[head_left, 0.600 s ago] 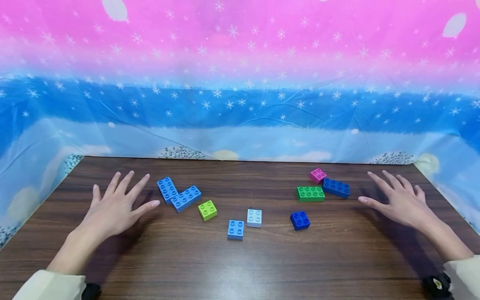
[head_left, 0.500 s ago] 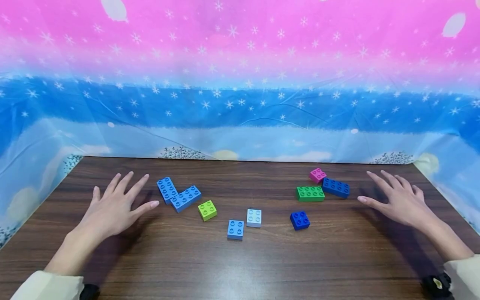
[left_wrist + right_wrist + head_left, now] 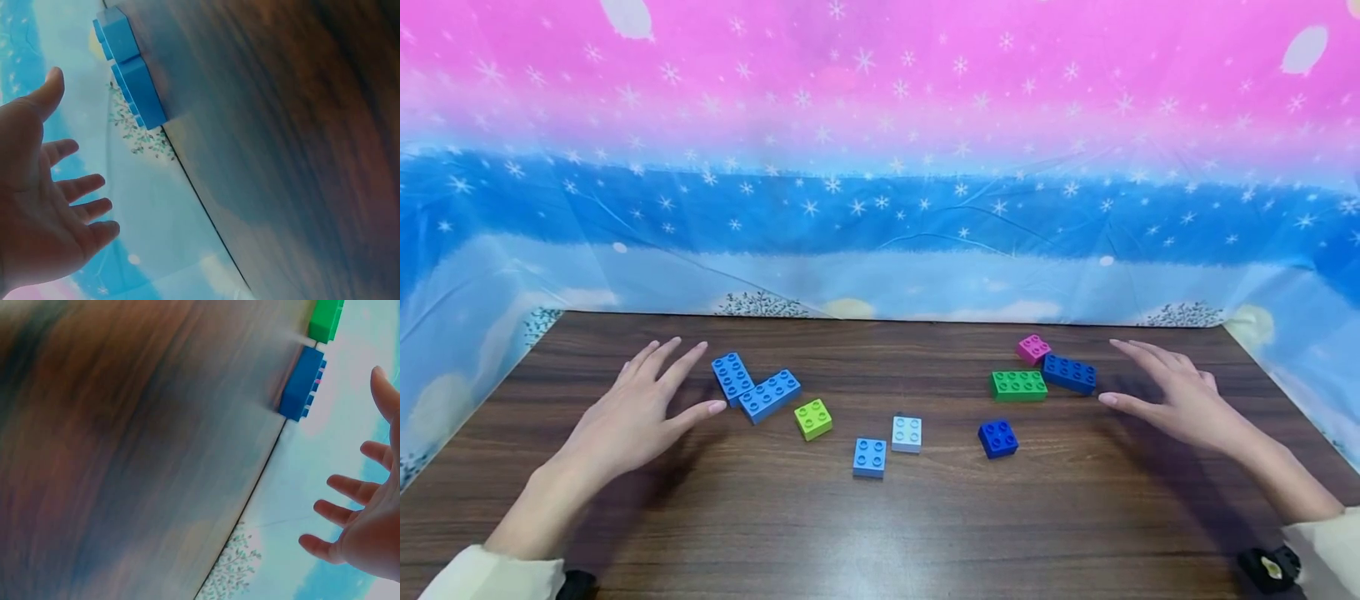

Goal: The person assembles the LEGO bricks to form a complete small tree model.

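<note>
My left hand [image 3: 628, 417] hovers over the table's left side, fingers spread and holding nothing. Just right of its fingertips lie two long blue bricks [image 3: 732, 377], touching each other; they show in the left wrist view too. On the right side my right hand [image 3: 1183, 404] is held above the table with fingers extended and nothing in it. Nearest to it is a long dark blue brick [image 3: 1070, 374], with a pink brick [image 3: 1033, 349] and a long green brick [image 3: 1018, 386] close by. The right wrist view also shows the green brick [image 3: 325, 320].
Mid-table lie a lime green brick [image 3: 813, 419], a small blue brick [image 3: 869, 457], a pale blue brick [image 3: 907, 434] and a small dark blue brick [image 3: 997, 438]. Behind the wooden table [image 3: 880, 533] hangs a pink and blue snowflake cloth [image 3: 880, 208].
Both hands have turned and shifted slightly inward, the right one leftward toward the long dark blue brick. The bricks keep their places on the table; the head view has shifted slightly.
</note>
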`<state>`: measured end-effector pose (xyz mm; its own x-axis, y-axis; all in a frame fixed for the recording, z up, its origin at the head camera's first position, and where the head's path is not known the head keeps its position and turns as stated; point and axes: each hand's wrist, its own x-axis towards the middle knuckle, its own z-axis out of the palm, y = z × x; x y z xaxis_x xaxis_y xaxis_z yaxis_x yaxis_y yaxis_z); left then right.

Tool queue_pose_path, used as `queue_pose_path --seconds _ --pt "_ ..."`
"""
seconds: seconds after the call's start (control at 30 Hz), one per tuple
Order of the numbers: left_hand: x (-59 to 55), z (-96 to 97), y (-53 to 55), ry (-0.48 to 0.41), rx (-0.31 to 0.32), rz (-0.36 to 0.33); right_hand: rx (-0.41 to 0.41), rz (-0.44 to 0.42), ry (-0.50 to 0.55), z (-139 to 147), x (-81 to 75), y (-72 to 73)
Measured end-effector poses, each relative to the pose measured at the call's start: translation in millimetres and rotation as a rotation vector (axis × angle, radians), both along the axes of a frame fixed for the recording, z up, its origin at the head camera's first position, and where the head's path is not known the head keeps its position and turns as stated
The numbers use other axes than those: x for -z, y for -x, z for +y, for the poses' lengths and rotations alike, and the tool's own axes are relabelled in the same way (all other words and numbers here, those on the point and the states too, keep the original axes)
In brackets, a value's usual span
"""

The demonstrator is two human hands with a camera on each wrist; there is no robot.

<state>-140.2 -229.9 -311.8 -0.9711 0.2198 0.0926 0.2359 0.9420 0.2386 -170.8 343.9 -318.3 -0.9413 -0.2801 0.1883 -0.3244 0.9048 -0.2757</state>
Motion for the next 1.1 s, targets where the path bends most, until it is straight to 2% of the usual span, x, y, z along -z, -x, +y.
queue_pose_path --seconds 0.27,0.53,0.8,1.1 --pt "-5.8 16.1 -5.6 -0.053 0.082 0.066 -0.129 -0.034 0.102 -21 -8.0 -4.9" --pt "-10.1 38.1 -13.6 -0.137 0.161 0.069 -0.201 -0.048 0.143 -40 -11.5 -9.9" --pt "-7.9 61.3 -16.1 -0.235 0.256 0.085 -0.256 -0.07 0.18 -57 -14.7 -13.2" --pt "-0.9 83.5 -15.1 -0.371 0.359 0.028 -0.298 -0.117 0.197 -78 -12.9 -14.0"
